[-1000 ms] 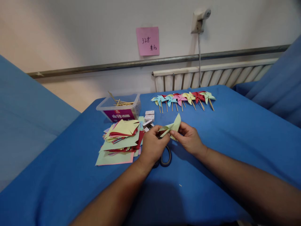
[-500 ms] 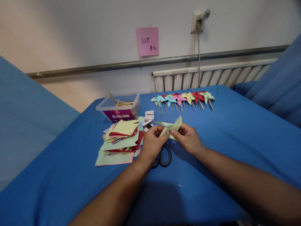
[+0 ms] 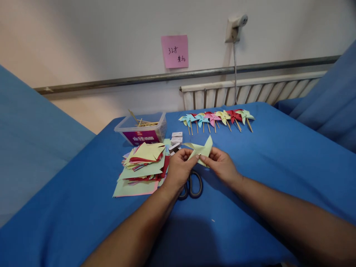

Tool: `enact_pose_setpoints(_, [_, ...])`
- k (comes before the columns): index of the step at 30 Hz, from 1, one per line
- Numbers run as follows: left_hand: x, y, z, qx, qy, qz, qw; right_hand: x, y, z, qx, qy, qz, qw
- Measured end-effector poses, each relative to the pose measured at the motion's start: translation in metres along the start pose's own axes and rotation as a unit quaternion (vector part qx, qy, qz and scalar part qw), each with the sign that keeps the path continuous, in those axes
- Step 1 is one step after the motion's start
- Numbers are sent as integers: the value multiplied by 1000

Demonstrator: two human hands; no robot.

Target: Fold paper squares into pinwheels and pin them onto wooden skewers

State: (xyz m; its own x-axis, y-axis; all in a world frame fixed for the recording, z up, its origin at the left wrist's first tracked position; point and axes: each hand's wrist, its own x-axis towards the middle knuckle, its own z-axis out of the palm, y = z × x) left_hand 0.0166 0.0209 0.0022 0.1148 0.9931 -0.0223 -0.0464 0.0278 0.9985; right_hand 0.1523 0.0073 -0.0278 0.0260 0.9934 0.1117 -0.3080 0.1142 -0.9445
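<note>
Both hands hold one pale green folded paper pinwheel (image 3: 202,149) just above the blue table (image 3: 272,155). My left hand (image 3: 179,169) pinches its left side, and my right hand (image 3: 221,165) pinches its lower right at the centre. Scissors (image 3: 191,185) lie on the cloth under my left hand, their handles showing. A stack of coloured paper squares (image 3: 143,163) sits just left of my left hand.
A row of several finished pinwheels on sticks (image 3: 218,118) lies at the far side. A clear plastic box of wooden sticks (image 3: 141,128) stands at the back left, with small white boxes (image 3: 177,138) beside it. Blue-covered surfaces flank both sides; a radiator (image 3: 250,91) stands behind.
The pinwheel's upper point has tipped and the paper has turned slightly between my fingers. Both hands have stayed in about the same place, and the scissors' handles show more.
</note>
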Motion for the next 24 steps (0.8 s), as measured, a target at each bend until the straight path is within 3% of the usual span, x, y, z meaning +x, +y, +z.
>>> enact_pose_setpoints(4, [1, -3, 1, 23, -8, 17, 1000, 0, 0, -1, 10, 12, 20, 1000])
enact_pose_setpoints(7, [0, -5, 2, 26, -7, 21, 999, 2, 4, -2, -23, 21, -9, 999])
enact_pose_setpoints(11, [-5, -2, 3, 102, 74, 113, 986, 4, 5, -8, -173, 84, -95, 977])
enact_pose_setpoints(13, [-9, -1, 4, 164, 83, 163, 969, 3, 2, -12, -284, 115, -152, 940])
enact_pose_setpoints(16, [-15, -3, 8, 172, 20, 158, 972, 1, -4, -16, -413, 100, -245, 871])
enact_pose_setpoints(21, [-16, -11, 17, 62, -4, 108, 992, 2, -9, -19, -555, 58, -343, 756])
enact_pose_setpoints(24, [-14, -11, 20, -23, -11, 51, 998, 4, -11, -19, -601, 39, -353, 716])
